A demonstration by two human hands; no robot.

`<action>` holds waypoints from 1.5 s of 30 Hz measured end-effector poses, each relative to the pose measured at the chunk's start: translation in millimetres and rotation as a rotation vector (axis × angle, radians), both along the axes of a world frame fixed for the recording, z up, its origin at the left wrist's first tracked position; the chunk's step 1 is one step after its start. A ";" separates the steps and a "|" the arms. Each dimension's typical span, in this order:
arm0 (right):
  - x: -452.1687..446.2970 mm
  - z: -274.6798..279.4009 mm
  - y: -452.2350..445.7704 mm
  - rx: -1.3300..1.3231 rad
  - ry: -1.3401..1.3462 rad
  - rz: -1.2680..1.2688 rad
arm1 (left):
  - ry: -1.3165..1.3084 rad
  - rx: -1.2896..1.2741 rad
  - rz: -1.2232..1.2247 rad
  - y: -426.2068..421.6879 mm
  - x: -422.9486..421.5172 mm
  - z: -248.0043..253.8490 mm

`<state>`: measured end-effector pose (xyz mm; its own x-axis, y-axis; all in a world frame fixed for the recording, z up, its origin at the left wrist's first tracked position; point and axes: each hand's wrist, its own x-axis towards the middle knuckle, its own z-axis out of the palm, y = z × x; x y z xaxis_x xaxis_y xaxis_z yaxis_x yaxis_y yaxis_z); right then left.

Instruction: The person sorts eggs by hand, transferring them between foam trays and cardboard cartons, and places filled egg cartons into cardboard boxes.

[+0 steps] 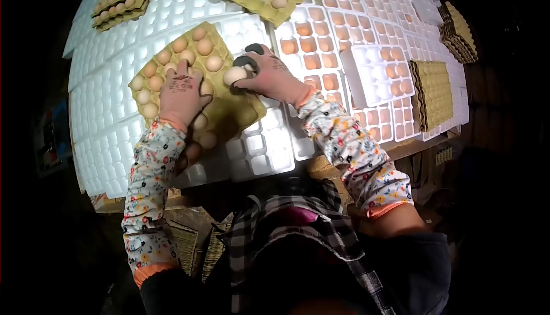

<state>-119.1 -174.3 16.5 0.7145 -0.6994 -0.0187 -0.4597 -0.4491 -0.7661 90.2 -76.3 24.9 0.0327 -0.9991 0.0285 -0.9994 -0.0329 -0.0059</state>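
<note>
My right hand (269, 77), in a pinkish work glove with dark fingertips, pinches a pale egg (234, 76) above the right edge of a yellowish pulp egg tray (232, 106). Part of another whitish shape shows behind that egg between the fingers; I cannot tell what it is. My left hand (182, 94), gloved too, lies over the same tray with its fingers apart among the brown eggs. An egg (214, 63) and several others sit in the tray's cups; the lower right cups hold none. My left palm hides what is under it.
White plastic egg trays (109, 108) cover the table, those on the right holding brown eggs (311, 61). Another pulp tray (269, 0) with eggs lies at the back. Stacked egg-filled trays (123, 5) stand back left, bare pulp trays (433, 94) at right.
</note>
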 end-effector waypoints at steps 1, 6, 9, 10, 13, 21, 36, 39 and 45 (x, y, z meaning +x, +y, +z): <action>-37.0 12.6 -2.7 0.170 -0.157 -0.041 | 0.081 -0.036 0.051 2.1 -4.8 9.0; -260.8 33.6 -14.9 0.500 -0.229 -0.689 | 0.703 -0.160 -0.296 -26.9 -151.9 41.7; -347.8 5.1 -41.9 0.003 0.178 -0.487 | 0.536 -0.051 -0.573 -74.6 -274.3 29.6; -352.8 18.2 -51.8 -0.099 0.306 -0.290 | 0.401 -0.027 -0.619 -94.3 -305.6 13.1; -350.0 31.0 -85.8 -0.212 0.528 0.129 | 0.320 0.205 -0.583 -139.9 -344.7 -18.0; -317.5 -14.9 -177.8 0.510 -0.287 -0.259 | 0.815 -0.385 -0.083 -231.3 -355.0 -72.1; -86.1 -56.2 -13.2 0.674 -0.463 -0.062 | 0.258 -0.570 0.803 120.0 -40.8 -13.2; -11.3 -54.6 0.7 0.682 -0.350 -0.040 | 0.996 -0.428 1.031 136.7 54.4 -37.9; 61.9 -37.8 26.3 0.908 -0.354 -0.261 | 1.416 -0.305 1.022 104.2 90.8 -55.6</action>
